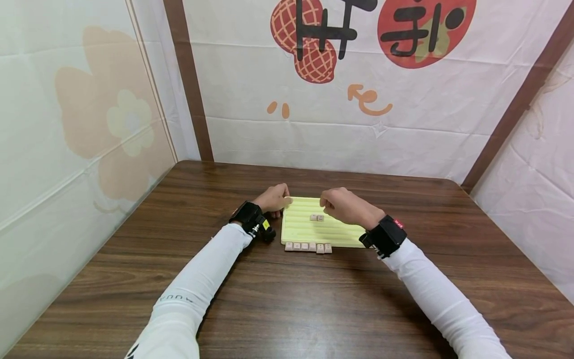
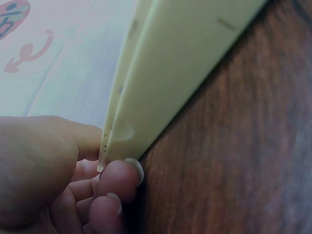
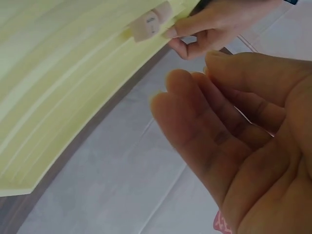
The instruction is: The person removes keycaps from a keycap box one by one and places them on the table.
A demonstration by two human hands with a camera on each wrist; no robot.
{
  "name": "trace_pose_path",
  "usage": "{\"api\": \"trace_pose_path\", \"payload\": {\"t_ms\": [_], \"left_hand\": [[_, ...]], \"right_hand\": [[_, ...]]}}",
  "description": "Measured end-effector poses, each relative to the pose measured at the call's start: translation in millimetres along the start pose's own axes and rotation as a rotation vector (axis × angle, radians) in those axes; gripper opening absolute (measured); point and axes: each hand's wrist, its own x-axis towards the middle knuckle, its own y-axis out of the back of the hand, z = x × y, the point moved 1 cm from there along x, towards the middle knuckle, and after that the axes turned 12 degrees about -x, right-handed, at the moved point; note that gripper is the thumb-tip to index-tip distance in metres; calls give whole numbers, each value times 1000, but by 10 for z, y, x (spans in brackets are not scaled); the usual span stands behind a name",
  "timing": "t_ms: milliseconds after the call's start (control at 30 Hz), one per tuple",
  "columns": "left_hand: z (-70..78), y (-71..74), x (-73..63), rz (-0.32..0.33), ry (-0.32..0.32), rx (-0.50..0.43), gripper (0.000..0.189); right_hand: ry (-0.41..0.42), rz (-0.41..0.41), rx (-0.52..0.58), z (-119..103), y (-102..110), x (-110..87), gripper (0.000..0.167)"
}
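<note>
A pale yellow ridged tray (image 1: 309,233) lies on the table. My left hand (image 1: 271,198) grips its left edge near the far corner; in the left wrist view the thumb and fingertips (image 2: 119,180) pinch the tray's corner. Over the tray's far right part hovers my right hand (image 1: 347,205), fingers bent and apart, with nothing visible between them in the right wrist view. Two small pale keycap-like pieces (image 1: 316,218) sit side by side on the ridges; one piece (image 3: 145,28) shows dark marks on its face.
Along the tray's near edge, several similar pale pieces (image 1: 304,247) stand in a row, the two at the right slightly nearer me. The brown wooden table (image 1: 287,299) extends around the tray. Printed white cloth walls (image 1: 314,134) rise behind and at both sides.
</note>
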Motion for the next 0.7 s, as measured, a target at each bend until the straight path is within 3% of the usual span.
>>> {"api": "trace_pose_path", "payload": {"t_ms": [133, 267, 433, 600, 700], "left_hand": [[26, -4, -34, 5, -11, 4, 17], [32, -4, -47, 8, -16, 5, 17], [12, -4, -32, 6, -17, 9, 17], [4, -3, -18, 2, -13, -5, 17], [11, -7, -14, -2, -12, -6, 17]], "right_hand": [[12, -8, -33, 5, -45, 13, 8], [11, -29, -62, 9, -55, 21, 20], [36, -30, -79, 27, -98, 57, 12], [64, -28, -76, 21, -126, 86, 33], [58, -27, -69, 11, -128, 82, 35]]}}
